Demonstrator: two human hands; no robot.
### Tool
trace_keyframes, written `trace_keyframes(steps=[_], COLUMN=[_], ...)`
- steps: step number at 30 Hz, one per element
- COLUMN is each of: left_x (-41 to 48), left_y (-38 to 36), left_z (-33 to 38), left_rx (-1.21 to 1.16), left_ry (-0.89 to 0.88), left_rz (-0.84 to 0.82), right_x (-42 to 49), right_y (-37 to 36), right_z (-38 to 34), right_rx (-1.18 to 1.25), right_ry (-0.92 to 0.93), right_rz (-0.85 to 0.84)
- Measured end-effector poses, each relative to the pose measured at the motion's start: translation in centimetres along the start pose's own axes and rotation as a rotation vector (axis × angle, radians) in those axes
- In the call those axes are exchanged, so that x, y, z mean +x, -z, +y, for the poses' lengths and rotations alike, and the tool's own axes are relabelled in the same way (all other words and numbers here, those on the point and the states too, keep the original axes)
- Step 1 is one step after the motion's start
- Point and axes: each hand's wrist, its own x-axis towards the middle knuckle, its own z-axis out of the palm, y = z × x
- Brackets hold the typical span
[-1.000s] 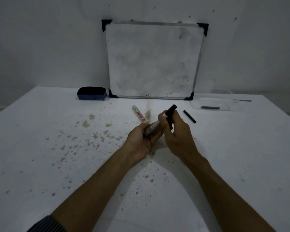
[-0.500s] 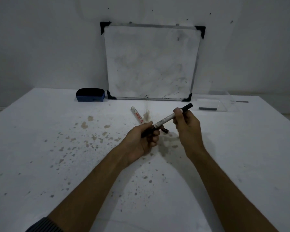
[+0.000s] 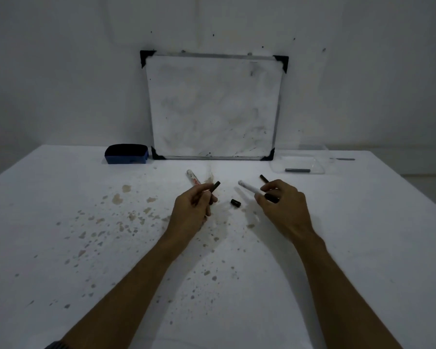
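My left hand (image 3: pixel 193 206) grips a short black marker piece (image 3: pixel 215 185) whose end sticks up past the fingers. My right hand (image 3: pixel 282 206) pinches a white marker barrel (image 3: pixel 248 187) that points up-left, its black end by my fingers. The two hands are apart above the stained white table (image 3: pixel 61 222). Between them a small black cap (image 3: pixel 235 203) lies on the table. A second white marker with red lettering (image 3: pixel 193 178) lies just behind my left hand. A thin black stick (image 3: pixel 263 178) shows behind my right hand.
A smudged whiteboard (image 3: pixel 212 107) leans on the wall at the table's back edge. A blue eraser (image 3: pixel 126 154) sits to its left. At back right, a clear plastic tray (image 3: pixel 317 167) holds a grey rod (image 3: pixel 297 170); another grey rod (image 3: pixel 342 159) lies beyond.
Both hands held one marker together; now it is in two parts. My left hand keeps the black piece, my right hand moved right with the white barrel.
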Motion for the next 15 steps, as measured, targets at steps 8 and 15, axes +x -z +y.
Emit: trace_keyframes(steps=[8,15], left_x=[-1.4,0.8], left_y=[-1.5,-3.9], left_z=[0.2,2.5], left_rx=[0.279,0.347], left_ry=[-0.173,-0.242], left_rz=[-0.005,-0.053], right_x=[-1.3,-2.0], right_y=[-0.3,3.8], right_z=[0.5,2.4], right_rx=[-0.203,-0.012], right_ry=[0.029,-0.025], right_rz=[-0.024,-0.128])
